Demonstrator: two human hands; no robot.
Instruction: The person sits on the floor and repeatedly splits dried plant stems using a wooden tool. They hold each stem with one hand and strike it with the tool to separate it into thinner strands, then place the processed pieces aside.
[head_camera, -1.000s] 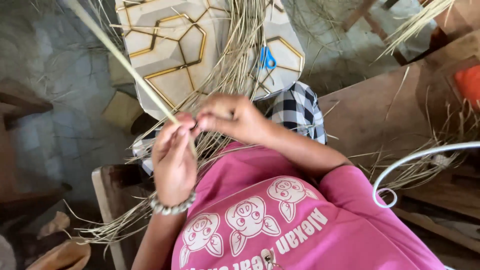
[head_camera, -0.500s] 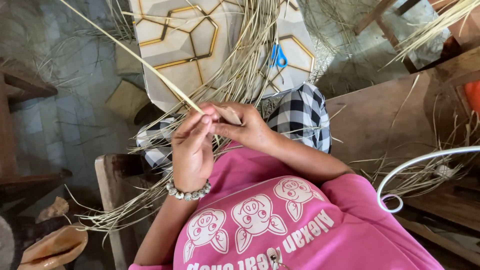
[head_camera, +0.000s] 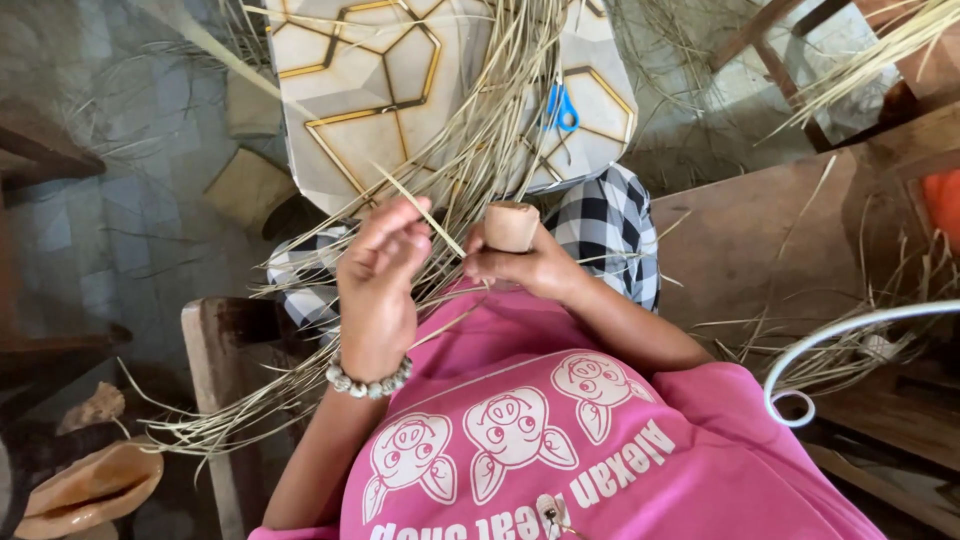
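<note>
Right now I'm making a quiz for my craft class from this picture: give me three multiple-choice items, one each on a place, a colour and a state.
1. Where do the scissors lie?
A. on the patterned cushion
B. on the wooden bench
C. on the floor tiles

2. What colour is the shirt?
A. green
B. pink
C. white

3. What does the right hand hold?
A. nothing
B. a bracelet
C. a small tan cylinder

Answers: 1 A, the blue handles rest on the patterned cushion. 2 B, its cloth is pink. 3 C, its fingers wrap the small tan cylinder, while the left hand pinches a straw strip.
</note>
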